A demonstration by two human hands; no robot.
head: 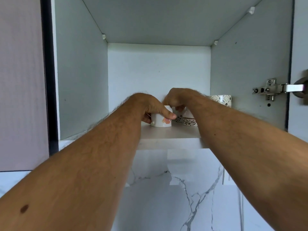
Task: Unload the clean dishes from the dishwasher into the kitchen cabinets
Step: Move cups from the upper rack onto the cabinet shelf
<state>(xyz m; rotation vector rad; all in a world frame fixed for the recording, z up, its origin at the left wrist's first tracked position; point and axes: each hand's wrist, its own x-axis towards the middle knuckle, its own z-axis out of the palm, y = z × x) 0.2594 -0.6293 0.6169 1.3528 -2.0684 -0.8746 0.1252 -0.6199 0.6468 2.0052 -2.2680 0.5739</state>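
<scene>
Both arms reach into an open wall cabinet. My left hand (150,105) grips a white cup with an orange flower print (162,121), upside down on the shelf (166,132), thumb across its front. My right hand (178,99) curls over a white cup with a dark patterned band (189,120), also standing on the shelf right beside the first. A further small patterned cup (179,118) shows between them, partly hidden. A white mug with a diamond pattern (221,99) stands at the back right, behind my right forearm.
The cabinet's grey side walls (80,80) and upper shelf close in the space. A metal hinge (273,89) holds the open door at right. A closed pale door (21,80) is at left. Below is white marble-look wall (175,189).
</scene>
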